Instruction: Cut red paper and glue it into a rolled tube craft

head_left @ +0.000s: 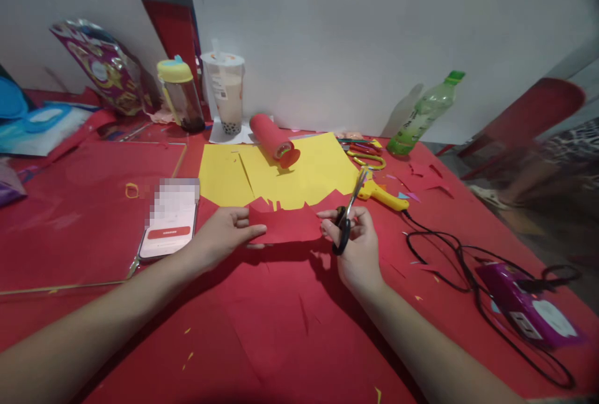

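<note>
A strip of red paper point(287, 226) with a jagged, cut upper edge is stretched between my hands. My left hand point(229, 229) pinches its left end, thumb in front. With my right hand point(358, 242) I hold scissors point(347, 220) by their black handles, the blades pointing up, while my fingertips touch the strip's right end. More red paper point(271, 304) lies on the table beneath. Just beyond are yellow sheets point(304, 173), with a rolled red paper tube point(269, 133) resting on them. Close to my right hand lies a yellow glue gun point(384, 195).
A phone point(168, 223) lies left of my left hand. Along the back stand a yellow-lidded bottle point(180, 95), a bubble tea cup point(227, 92) and a green bottle point(425, 114). A black cord point(461, 267) and a purple power strip point(528, 304) occupy the right side, among paper scraps.
</note>
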`<state>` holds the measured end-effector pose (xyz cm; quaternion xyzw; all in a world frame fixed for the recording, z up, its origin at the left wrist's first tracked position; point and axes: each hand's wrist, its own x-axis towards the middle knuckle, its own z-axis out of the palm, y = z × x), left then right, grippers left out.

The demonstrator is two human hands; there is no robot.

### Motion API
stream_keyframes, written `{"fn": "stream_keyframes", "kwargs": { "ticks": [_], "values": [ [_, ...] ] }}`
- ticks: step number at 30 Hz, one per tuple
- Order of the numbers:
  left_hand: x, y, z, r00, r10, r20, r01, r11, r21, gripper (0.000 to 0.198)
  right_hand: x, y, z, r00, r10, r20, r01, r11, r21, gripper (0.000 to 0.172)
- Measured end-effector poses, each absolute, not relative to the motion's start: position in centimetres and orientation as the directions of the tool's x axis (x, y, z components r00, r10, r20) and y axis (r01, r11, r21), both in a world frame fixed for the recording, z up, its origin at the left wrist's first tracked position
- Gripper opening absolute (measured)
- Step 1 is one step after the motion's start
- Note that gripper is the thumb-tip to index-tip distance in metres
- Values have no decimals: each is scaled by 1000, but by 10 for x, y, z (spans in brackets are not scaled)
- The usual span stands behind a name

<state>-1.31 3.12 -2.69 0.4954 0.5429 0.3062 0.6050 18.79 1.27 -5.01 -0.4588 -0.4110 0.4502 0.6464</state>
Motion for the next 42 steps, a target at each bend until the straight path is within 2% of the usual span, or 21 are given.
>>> {"fn": "stream_keyframes", "kwargs": {
  "ticks": [8, 14, 24, 42],
  "values": [
    [-10, 30, -18, 218, 907, -361, 32, 363, 931, 14, 188, 12, -51, 262, 955, 138, -190, 191, -963, 31],
    [-9, 30, -17, 193, 908, -373, 27, 375, 927, 6, 188, 13, -52, 247, 961, 126, -194, 176, -965, 32],
    [-8, 29, -18, 182, 906, -383, 36, 383, 923, 12, 188, 13, -52, 249, 960, 130, -175, 177, -969, 32],
    [-8, 29, -18, 185, 908, -375, 42, 374, 927, 7, 187, 13, -51, 259, 958, 121, -203, 176, -963, 34]
  ]
}}
